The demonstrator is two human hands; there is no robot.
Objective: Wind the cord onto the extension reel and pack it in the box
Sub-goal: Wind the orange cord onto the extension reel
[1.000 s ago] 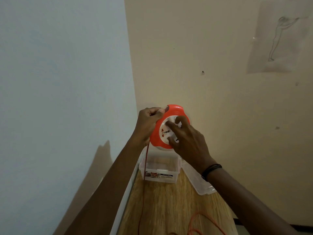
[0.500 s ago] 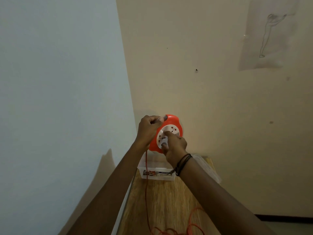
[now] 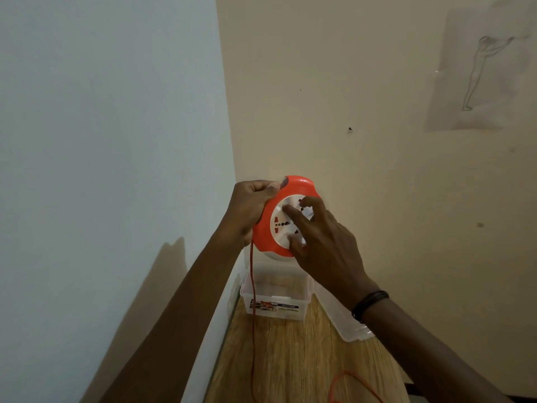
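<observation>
1. We hold the reel (image 3: pixel 286 216) in the air above the open box (image 3: pixel 276 298) on the table (image 3: pixel 290 353); it looks a light, rigid plastic disc, best gripped by its orange rim.
2. Our left hand (image 3: pixel 250 207) is clenched on that rim.
3. Our right hand (image 3: pixel 322 242) presses spread fingers (image 3: pixel 290 212) on the white face.
4. The cord (image 3: pixel 253 286) hangs thin, limp.
</observation>
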